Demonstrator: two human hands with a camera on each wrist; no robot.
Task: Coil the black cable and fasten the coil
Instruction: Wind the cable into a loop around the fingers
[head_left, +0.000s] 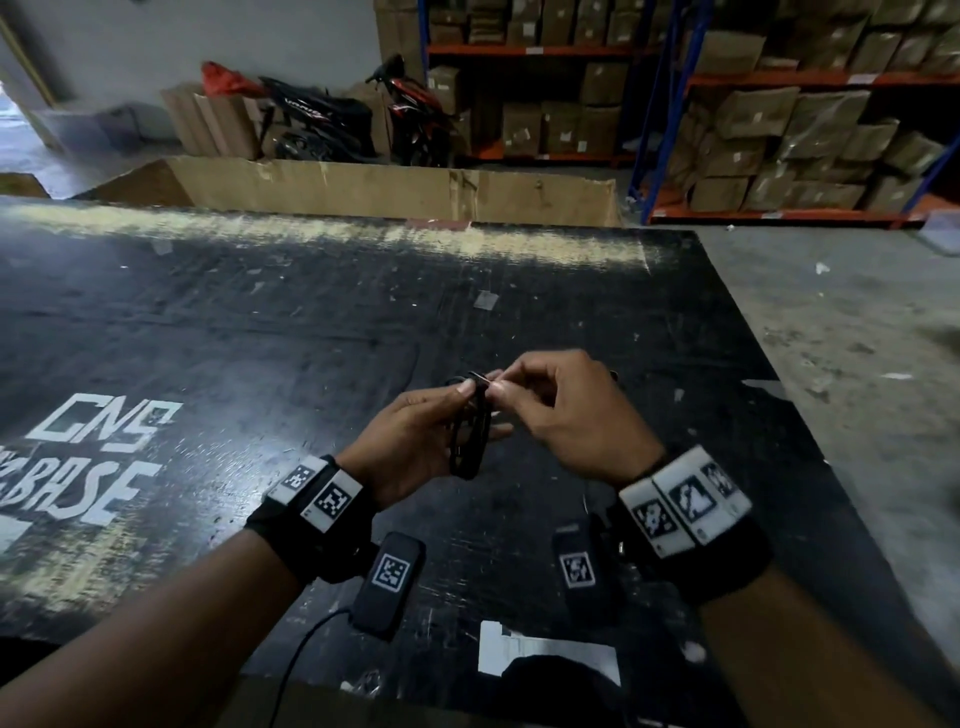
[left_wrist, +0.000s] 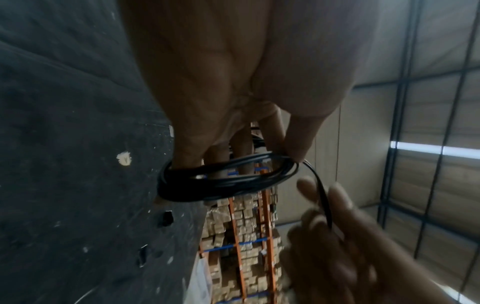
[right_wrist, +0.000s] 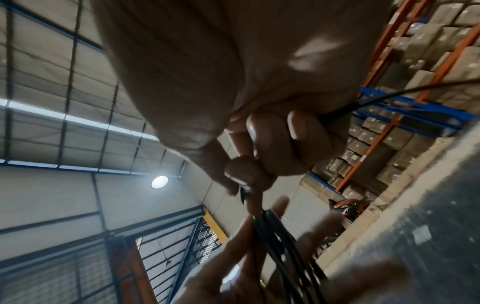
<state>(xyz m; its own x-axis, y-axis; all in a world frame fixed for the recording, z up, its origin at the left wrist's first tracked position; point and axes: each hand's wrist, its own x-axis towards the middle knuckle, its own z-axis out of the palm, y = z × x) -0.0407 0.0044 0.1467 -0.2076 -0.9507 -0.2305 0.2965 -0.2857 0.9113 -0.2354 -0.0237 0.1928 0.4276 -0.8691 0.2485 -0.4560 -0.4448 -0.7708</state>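
Note:
The black cable (head_left: 470, 441) is wound into a small coil, held above the black table (head_left: 260, 338) near its front middle. My left hand (head_left: 415, 436) grips the coil (left_wrist: 223, 179), thumb pressing on its top and fingers behind it. A thin black tie strip (left_wrist: 322, 193) runs from the coil's top to my right hand (head_left: 561, 410), which pinches its end between thumb and forefinger. In the right wrist view the pinching fingertips (right_wrist: 241, 174) sit just above the bundled strands (right_wrist: 280, 242). How far the strip goes round the coil is hidden.
A white paper label (head_left: 545, 654) lies at the table's front edge. A cardboard wall (head_left: 395, 187) lines the table's far side. Beyond it stand parked motorbikes (head_left: 363, 114) and shelves of boxes (head_left: 779, 114). The concrete floor (head_left: 857, 322) is to the right.

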